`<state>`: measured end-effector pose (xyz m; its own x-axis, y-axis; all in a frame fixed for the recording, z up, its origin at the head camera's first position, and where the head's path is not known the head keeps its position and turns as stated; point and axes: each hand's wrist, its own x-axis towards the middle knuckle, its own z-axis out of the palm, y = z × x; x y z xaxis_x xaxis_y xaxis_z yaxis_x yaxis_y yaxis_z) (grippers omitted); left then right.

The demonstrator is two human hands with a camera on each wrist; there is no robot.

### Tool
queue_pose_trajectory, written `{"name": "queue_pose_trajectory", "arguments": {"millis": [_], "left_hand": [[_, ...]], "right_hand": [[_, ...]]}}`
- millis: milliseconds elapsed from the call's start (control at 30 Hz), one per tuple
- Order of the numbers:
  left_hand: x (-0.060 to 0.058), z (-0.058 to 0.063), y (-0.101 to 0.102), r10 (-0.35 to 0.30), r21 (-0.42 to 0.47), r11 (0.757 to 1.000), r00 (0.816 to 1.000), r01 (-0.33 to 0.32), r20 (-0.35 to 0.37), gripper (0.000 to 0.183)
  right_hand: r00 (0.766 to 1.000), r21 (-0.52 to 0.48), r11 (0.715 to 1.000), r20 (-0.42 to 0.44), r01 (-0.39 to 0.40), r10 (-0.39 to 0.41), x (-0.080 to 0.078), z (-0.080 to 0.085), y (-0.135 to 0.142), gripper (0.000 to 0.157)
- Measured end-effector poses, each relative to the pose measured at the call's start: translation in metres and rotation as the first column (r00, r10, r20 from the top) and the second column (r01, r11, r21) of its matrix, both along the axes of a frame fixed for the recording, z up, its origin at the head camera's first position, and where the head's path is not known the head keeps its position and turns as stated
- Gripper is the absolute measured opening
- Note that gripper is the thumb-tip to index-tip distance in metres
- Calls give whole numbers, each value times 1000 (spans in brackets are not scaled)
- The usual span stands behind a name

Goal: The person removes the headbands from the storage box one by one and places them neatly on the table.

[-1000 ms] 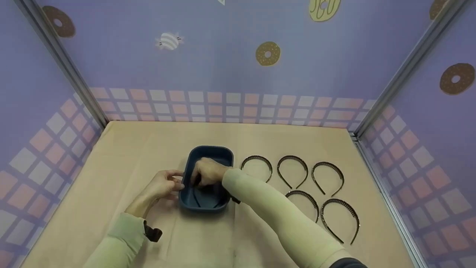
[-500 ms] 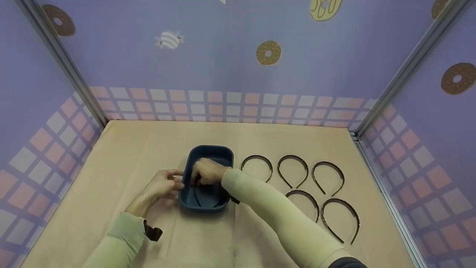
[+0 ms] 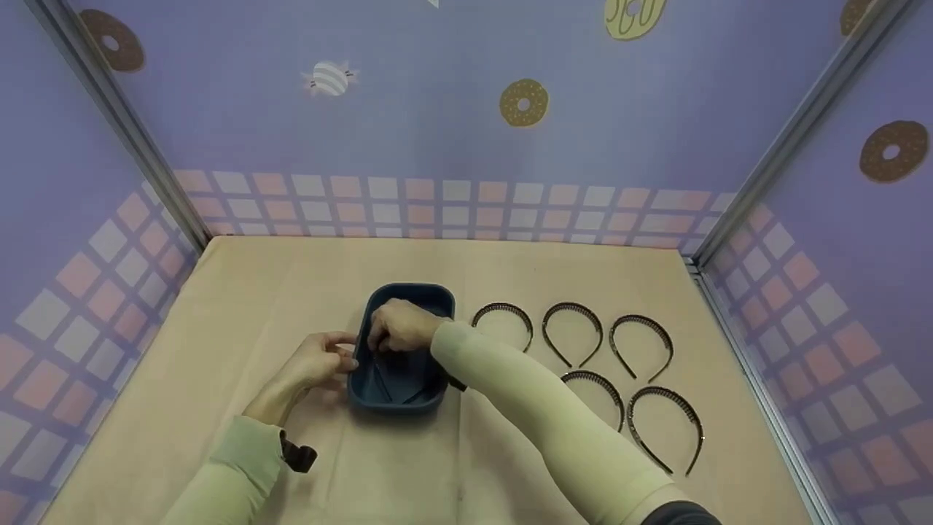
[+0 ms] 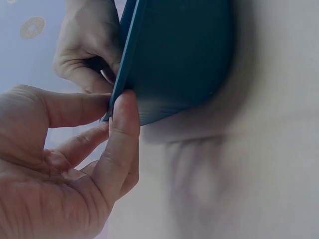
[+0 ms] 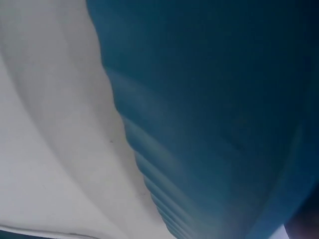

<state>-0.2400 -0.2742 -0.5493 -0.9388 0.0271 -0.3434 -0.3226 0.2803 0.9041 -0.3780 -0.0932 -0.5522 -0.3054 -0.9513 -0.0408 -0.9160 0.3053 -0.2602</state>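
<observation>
A dark blue rectangular box [image 3: 412,410] stands on the table in the head view. My left hand [image 3: 321,361] pinches its left rim; in the left wrist view the fingertips [image 4: 124,107] lie on both sides of that rim. Inside the box is my right hand [image 3: 404,324], its fingers curled downward around the upper part of a dark headband [image 3: 382,380]. The two thin ends of this headband show below the hand, pointing toward me; its arch is hidden under the fingers. In the right wrist view the outer wall of the box [image 5: 199,124] fills most of the picture.
Several dark toothed headbands lie in two rows right of the box, among them one at the back [image 3: 573,335] and one at the front right [image 3: 665,430]. The right forearm [image 3: 539,408] passes over part of them. Patterned walls [image 3: 466,204] enclose the table [image 3: 277,270].
My right hand has shifted slightly toward the far end of the box, and more of the headband's ends shows below it. The left hand keeps its place at the rim.
</observation>
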Motion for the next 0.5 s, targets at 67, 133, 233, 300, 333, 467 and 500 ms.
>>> {"name": "queue_pose_trajectory", "arguments": {"millis": [67, 133, 233, 300, 333, 467, 500], "left_hand": [[0, 0, 0, 5, -3, 1000, 1000, -5, 5, 56], [0, 0, 1, 5, -5, 1000, 1000, -5, 5, 57], [-1, 0, 1, -5, -5, 1000, 1000, 5, 3, 57], [-1, 1, 1, -2, 0, 1000, 1000, 2, 8, 58], [-1, 1, 1, 0, 2, 1000, 1000, 0, 9, 57], [-2, 2, 2, 10, 2, 1000, 1000, -10, 11, 56], [-2, 2, 2, 12, 2, 1000, 1000, -12, 10, 56]], "right_hand": [[1000, -2, 1000, -9, 9, -9, -1, 2, -1, 14], [1000, -5, 1000, 4, 29, -29, -3, 6, -1, 15], [998, -3, 998, 28, 59, -59, -5, 12, -1, 17], [997, -3, 998, 35, 68, -68, -6, 16, 0, 18], [997, -3, 998, 33, 67, -67, -7, 17, 0, 18], [998, -6, 998, 31, 59, -59, -10, 23, 0, 17], [998, -5, 998, 37, 59, -59, -11, 25, 0, 17]]}}
